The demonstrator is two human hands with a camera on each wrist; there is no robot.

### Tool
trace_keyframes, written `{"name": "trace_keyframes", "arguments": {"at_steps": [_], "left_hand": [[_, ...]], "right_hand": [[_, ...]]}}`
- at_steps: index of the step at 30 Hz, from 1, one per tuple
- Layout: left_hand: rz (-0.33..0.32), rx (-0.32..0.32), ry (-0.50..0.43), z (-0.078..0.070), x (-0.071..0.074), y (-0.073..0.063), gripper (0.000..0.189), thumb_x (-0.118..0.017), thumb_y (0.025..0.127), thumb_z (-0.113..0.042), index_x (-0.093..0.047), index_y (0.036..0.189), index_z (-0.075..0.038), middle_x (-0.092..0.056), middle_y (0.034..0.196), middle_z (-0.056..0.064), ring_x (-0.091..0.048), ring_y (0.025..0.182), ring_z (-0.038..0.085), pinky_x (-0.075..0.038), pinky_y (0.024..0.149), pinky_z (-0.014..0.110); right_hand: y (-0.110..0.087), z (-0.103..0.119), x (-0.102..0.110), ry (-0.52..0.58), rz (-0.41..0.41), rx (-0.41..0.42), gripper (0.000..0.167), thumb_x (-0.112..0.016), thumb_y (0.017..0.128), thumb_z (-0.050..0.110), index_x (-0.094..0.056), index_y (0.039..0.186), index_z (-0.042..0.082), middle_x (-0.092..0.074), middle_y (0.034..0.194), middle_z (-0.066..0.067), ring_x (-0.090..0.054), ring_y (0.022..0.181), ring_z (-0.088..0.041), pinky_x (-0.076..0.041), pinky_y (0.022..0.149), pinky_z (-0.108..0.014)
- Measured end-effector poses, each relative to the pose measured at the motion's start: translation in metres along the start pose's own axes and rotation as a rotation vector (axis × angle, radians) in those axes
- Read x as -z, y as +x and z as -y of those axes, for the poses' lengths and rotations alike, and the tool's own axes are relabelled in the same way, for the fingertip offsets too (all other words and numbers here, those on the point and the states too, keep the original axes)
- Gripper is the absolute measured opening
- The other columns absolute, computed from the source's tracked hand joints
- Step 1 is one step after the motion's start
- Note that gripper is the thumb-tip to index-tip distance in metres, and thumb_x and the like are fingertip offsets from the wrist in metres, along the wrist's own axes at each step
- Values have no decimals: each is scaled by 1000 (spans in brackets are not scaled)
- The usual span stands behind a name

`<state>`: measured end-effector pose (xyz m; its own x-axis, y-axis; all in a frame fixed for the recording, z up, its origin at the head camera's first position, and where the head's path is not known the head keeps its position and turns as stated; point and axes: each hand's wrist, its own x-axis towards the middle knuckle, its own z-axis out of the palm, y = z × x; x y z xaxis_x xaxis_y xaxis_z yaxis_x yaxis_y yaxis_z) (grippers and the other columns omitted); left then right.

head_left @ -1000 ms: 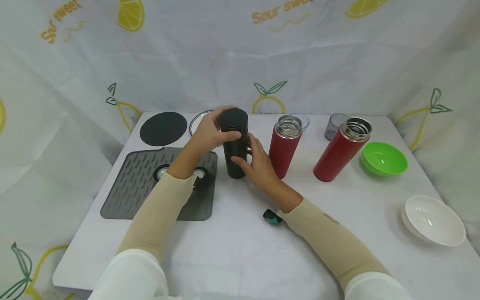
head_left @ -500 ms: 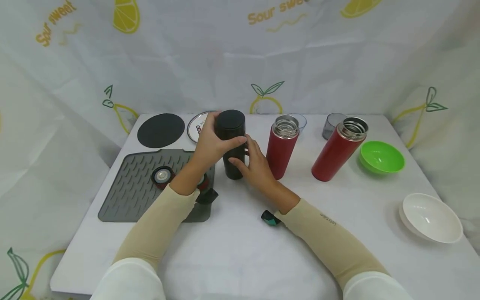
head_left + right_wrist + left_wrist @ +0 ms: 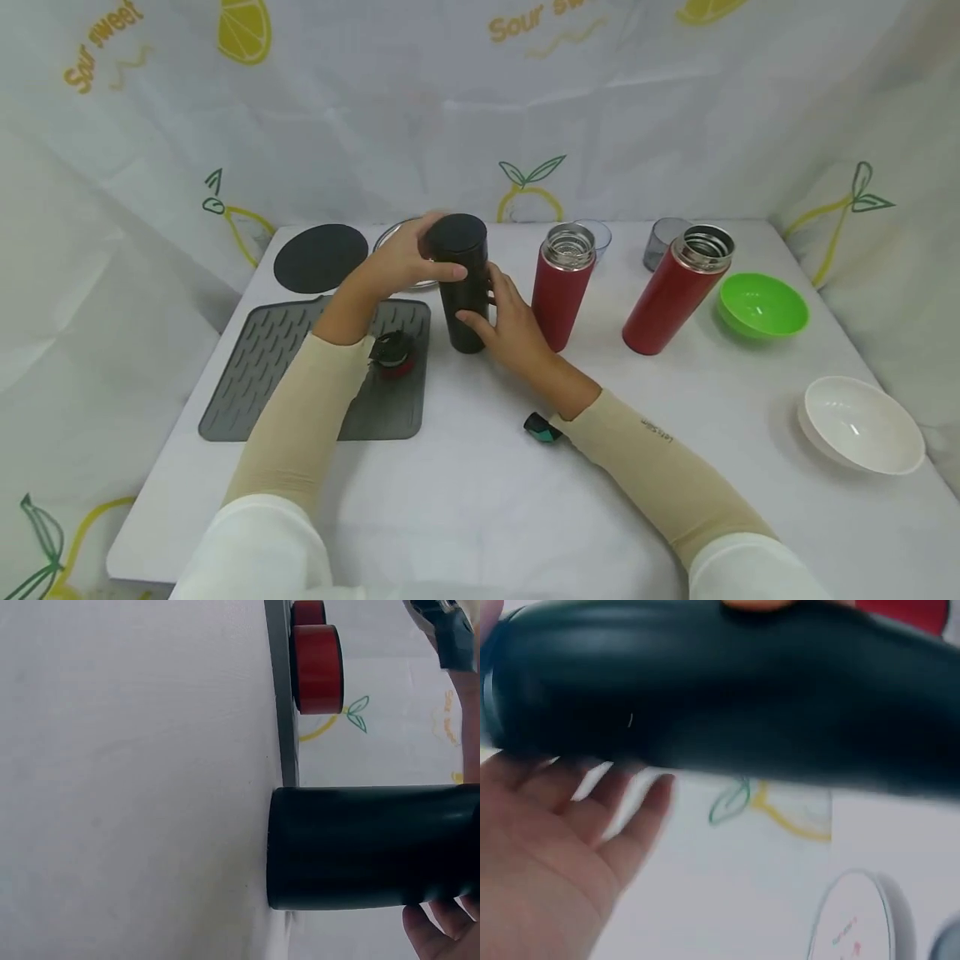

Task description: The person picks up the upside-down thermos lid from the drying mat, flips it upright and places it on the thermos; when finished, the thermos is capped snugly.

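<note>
A black thermos bottle (image 3: 467, 312) stands upright on the white table, its dark lid (image 3: 457, 233) on top. My left hand (image 3: 408, 262) grips it around the lid, thumb across the front and fingers behind. Lower down, my right hand (image 3: 517, 329) holds the body from the right side. In the left wrist view the bottle (image 3: 705, 697) fills the top, with the left fingers (image 3: 641, 817) at its far side. The right wrist view shows the bottle's base (image 3: 289, 847) on the table and right fingertips (image 3: 424, 930) against its side.
To the right stand two red open-topped bottles, one upright (image 3: 561, 300) and one farther right (image 3: 667, 308). A grey mat (image 3: 255, 375) with red lids (image 3: 319, 669) lies left. Clear cups (image 3: 663, 237), a green bowl (image 3: 763, 307) and a white bowl (image 3: 862, 425) are also here.
My left hand has turned around the lid, its wrist swinging up and left; the forearm now covers one lid on the mat. The right hand keeps its hold on the black bottle.
</note>
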<state>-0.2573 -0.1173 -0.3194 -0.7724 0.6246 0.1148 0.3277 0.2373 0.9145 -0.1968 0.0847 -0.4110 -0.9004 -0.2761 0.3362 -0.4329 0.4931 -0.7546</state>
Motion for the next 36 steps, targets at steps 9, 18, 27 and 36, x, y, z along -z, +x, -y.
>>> {"name": "trace_keyframes", "arguments": {"at_steps": [9,18,27,36], "left_hand": [[-65,308,576,56,22,-106,83,-73,83,-50,-42,146,-8,-44,146,12,-40,133,32,-34,105,54],[-157,519,664,98,39,-166,100,-85,74,-36,-32,146,6,-37,142,29,-40,127,45,-35,101,61],[-251,241,674,57,11,-147,79,-87,72,-25,-47,136,-3,-49,131,13,-51,115,30,-46,93,50],[-205,-470,873,2,-85,-90,65,-85,72,-24,-56,126,0,-53,121,12,-51,110,24,-45,98,35]], "right_hand": [[-7,6,4,-87,102,-102,98,-71,90,34,-3,157,15,-19,158,-7,-42,133,-27,-41,103,-43],[-40,19,13,-226,201,-108,101,-74,86,33,-5,157,9,-14,160,-9,-18,145,-26,-35,107,-48],[-66,27,37,-60,190,-56,76,-71,90,31,-31,152,12,-48,144,-1,-48,128,-20,-46,98,-45],[-68,32,41,219,192,-48,58,-72,90,28,-51,138,4,-66,117,-8,-64,101,-20,-52,89,-39]]}}
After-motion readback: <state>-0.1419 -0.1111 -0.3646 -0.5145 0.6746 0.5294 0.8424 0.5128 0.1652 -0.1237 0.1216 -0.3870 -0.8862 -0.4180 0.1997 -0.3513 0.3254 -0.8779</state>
